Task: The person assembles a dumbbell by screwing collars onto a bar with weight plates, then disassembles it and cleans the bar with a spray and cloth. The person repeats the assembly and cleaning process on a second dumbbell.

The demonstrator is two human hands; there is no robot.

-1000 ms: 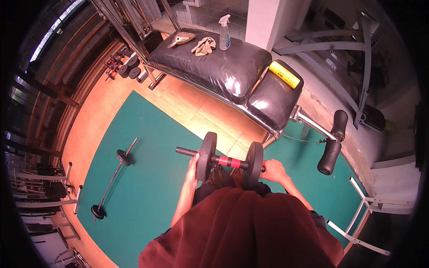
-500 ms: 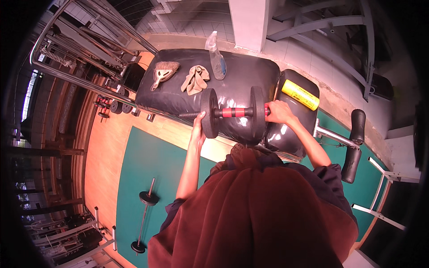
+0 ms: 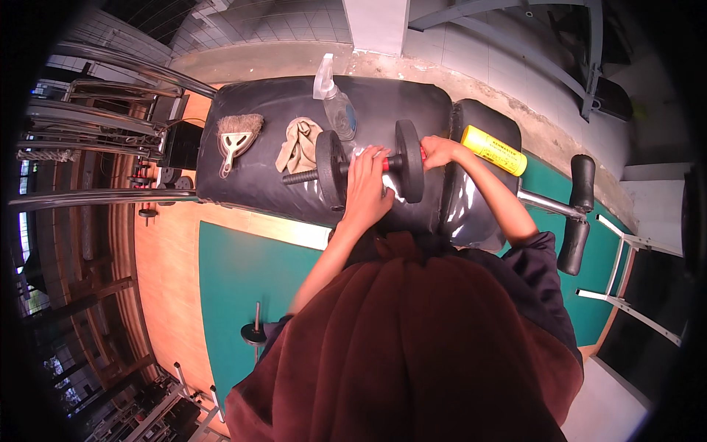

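Note:
A dumbbell point(image 3: 409, 163) with two black plates is over the black padded bench point(image 3: 258, 193). My left hand point(image 3: 366, 190) reaches between the plates, its fingers over the red handle and mostly covering it. Closed at the bar's right end, outside the right plate, is my right hand point(image 3: 437, 152); a bit of red shows under its fingers. The bar's left end sticks out past the left plate as a bare black thread. Behind the dumbbell, a beige cloth point(image 3: 300, 144) lies crumpled beside a clear spray bottle point(image 3: 339, 110).
A brush point(image 3: 239, 134) with a pale handle lies toward the bench's left end. On the right pad is a yellow cylinder point(image 3: 492, 150). Black foam rollers point(image 3: 578, 214) stick out at the right. A partly hidden bar with a weight plate point(image 3: 253, 334) lies on the green mat point(image 3: 250, 265).
My left hand has moved from the left plate's outer side to the handle between the plates. My right hand stays at the right end. The whole view has shifted and turned slightly.

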